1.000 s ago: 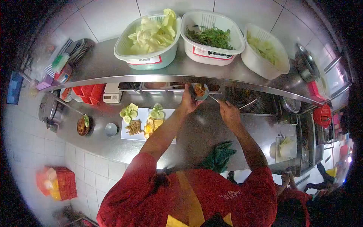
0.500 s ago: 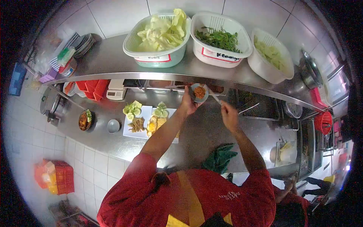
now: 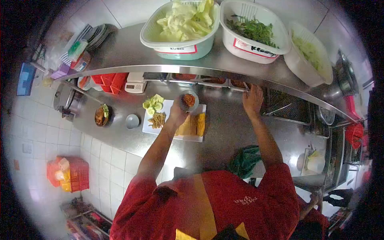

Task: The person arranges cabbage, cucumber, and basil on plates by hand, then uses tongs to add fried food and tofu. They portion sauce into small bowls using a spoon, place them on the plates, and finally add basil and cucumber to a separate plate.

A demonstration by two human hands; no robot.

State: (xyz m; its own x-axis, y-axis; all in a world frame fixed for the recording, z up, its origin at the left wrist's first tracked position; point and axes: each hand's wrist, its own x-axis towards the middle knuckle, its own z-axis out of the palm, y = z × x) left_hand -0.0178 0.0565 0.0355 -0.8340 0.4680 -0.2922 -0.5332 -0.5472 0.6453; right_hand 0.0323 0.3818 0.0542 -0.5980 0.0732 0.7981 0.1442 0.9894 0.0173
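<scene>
Aloft, round bowl (image 3: 182, 97) of reddish paste (image 3: 189, 100)

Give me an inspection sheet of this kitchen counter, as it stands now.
Surface: steel counter, shiny where bare.
Job's things: small bowl of red sauce, held over the white plate with cucumber slices and fried food.
Clutter: green cloth, grey cup, dark dish, scale.
Grips: left hand closed on the small bowl; right hand at the trays under the shelf, grip unclear.
Cables: nothing seen.
Surroundings: shelf bearing three tubs of vegetables; red crate below.
</scene>
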